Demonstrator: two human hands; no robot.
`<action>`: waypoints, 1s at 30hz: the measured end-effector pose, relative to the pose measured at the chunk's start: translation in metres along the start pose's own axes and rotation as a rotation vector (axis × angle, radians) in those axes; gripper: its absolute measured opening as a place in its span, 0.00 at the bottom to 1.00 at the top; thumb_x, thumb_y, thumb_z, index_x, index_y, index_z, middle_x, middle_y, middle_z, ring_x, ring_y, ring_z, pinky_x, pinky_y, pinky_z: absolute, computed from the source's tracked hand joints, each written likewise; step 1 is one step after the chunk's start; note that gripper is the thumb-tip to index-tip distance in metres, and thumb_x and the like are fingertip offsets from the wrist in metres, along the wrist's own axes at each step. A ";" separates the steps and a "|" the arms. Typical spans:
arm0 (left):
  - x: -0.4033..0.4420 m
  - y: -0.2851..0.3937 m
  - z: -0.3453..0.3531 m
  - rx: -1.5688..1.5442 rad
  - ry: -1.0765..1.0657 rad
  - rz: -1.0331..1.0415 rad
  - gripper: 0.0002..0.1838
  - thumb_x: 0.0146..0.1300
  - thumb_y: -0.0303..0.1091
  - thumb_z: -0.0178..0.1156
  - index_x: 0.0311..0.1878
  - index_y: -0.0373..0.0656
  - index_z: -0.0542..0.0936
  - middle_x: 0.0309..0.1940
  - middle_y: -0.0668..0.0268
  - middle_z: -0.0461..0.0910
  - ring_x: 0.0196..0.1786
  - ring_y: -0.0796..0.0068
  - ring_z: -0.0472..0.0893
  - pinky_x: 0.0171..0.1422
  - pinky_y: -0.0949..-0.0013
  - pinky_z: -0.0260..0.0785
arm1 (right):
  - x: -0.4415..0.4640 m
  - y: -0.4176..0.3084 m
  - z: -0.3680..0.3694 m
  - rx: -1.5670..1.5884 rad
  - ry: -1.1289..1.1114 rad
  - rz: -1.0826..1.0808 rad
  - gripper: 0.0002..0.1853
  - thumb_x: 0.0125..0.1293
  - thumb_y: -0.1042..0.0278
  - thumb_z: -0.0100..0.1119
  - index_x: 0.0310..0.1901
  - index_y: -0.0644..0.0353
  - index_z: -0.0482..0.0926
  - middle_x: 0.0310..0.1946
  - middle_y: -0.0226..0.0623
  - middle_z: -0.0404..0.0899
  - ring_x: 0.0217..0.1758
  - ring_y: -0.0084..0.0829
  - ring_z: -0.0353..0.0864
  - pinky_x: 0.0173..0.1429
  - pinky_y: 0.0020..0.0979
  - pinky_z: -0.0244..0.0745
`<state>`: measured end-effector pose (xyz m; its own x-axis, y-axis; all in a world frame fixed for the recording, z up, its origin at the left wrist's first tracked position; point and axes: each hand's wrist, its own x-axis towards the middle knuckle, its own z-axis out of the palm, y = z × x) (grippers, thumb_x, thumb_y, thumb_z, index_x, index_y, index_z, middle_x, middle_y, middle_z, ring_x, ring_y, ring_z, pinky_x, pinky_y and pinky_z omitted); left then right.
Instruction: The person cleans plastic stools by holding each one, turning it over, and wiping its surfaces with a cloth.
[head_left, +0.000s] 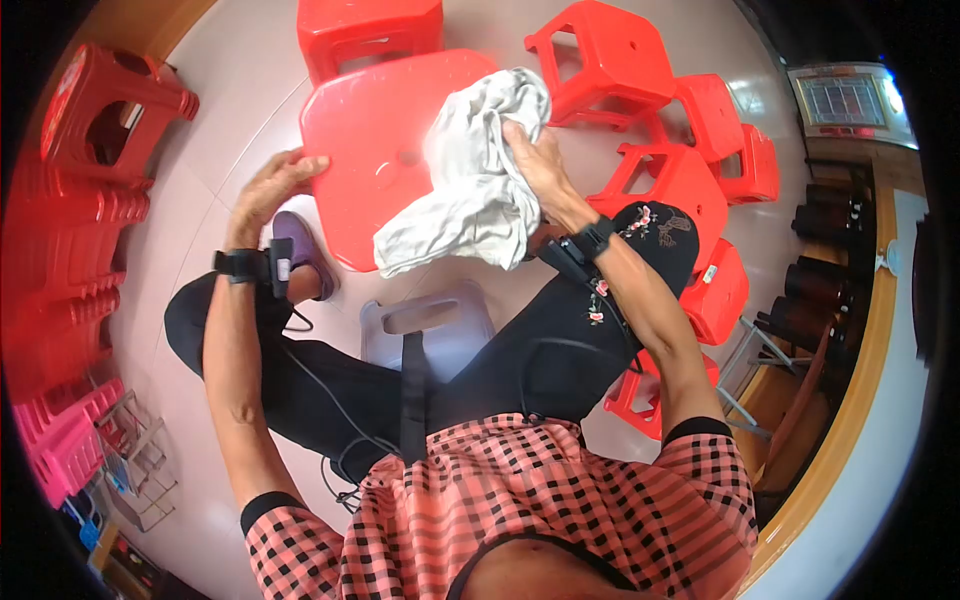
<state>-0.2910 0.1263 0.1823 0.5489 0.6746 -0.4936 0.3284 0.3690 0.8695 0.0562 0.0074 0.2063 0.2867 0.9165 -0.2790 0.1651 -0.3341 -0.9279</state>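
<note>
In front of my knees is a red plastic stool (365, 125), its smooth seat facing me. My left hand (278, 188) grips the stool's left edge, with the thumb end over the rim and part of the fingers hidden. A bunched white cloth (470, 190) lies across the right side of the seat and hangs past its near edge. My right hand (542, 165) holds the cloth at the seat's right side; the fingers are partly buried in its folds.
Several red stools stand at the right, including one stool (610, 60). Stacked red stools (70, 230) line the left, with pink stools (75, 440) below. A grey-blue low stool (440, 325) is between my legs. Dark cylinders (825, 215) fill a shelf at the far right.
</note>
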 end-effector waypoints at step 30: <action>0.058 -0.112 0.056 -0.151 0.058 -0.074 0.39 0.65 0.61 0.54 0.61 0.31 0.70 0.51 0.51 0.77 0.51 0.58 0.79 0.57 0.56 0.72 | 0.088 0.061 0.105 -0.943 0.199 -0.693 0.28 0.50 0.56 0.69 0.52 0.61 0.75 0.60 0.54 0.64 0.63 0.59 0.64 0.60 0.53 0.71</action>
<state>-0.2525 0.0883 0.0554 0.4807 0.6764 -0.5581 0.2442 0.5080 0.8260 -0.0074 0.0911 0.0995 -0.0093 0.9433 0.3318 0.9489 0.1130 -0.2947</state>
